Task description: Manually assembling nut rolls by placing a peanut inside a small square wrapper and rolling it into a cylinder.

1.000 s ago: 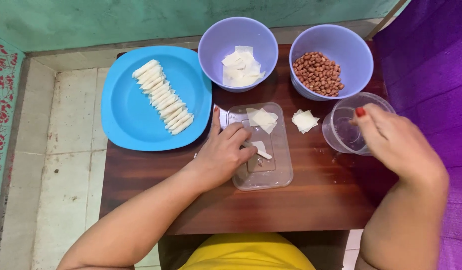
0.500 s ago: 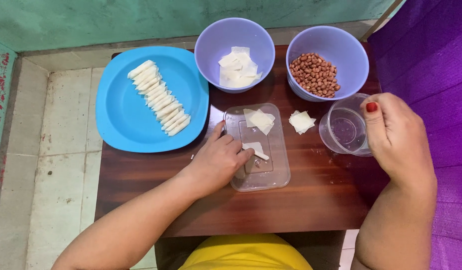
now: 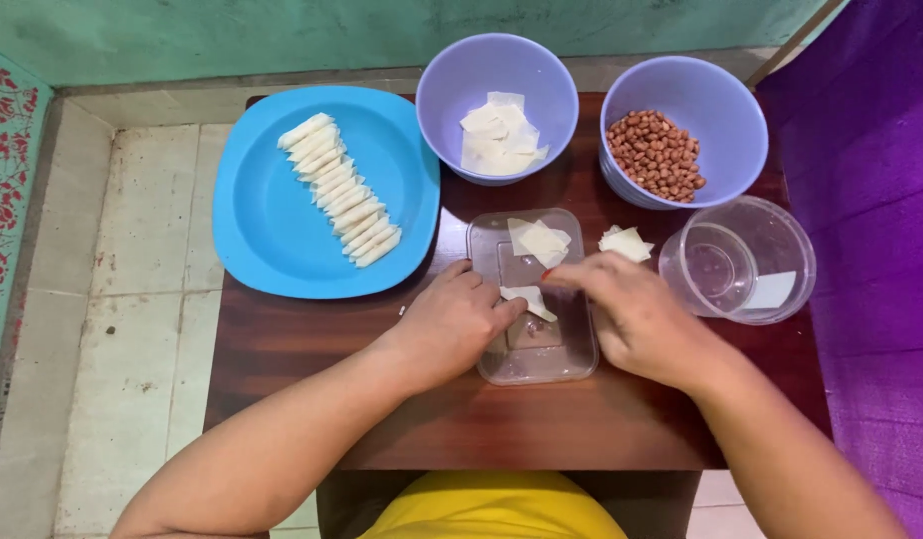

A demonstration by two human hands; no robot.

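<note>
A clear flat plastic lid [image 3: 571,351] lies on the dark wooden table [image 3: 311,359] in front of me. On it sits a small white wrapper piece [image 3: 529,298]. My left hand [image 3: 453,325] rests on the lid's left side with its fingertips on that piece. From the right, my right hand [image 3: 636,321] reaches in, its fingertips touching the same piece. Another flat wrapper [image 3: 539,241] lies on the lid's far end. A folded wrapper [image 3: 626,243] lies on the table just right of the lid.
A blue plate [image 3: 272,225] holds a row of several rolled white wrappers [image 3: 339,189]. Behind are a lilac bowl of wrapper squares [image 3: 498,105] and a lilac bowl of peanuts [image 3: 683,125]. A clear round container [image 3: 738,262] stands at the right. Tiled floor lies to the left.
My right hand has left the clear round container and moved left onto the wrapper piece on the lid. My left hand stays on the lid.
</note>
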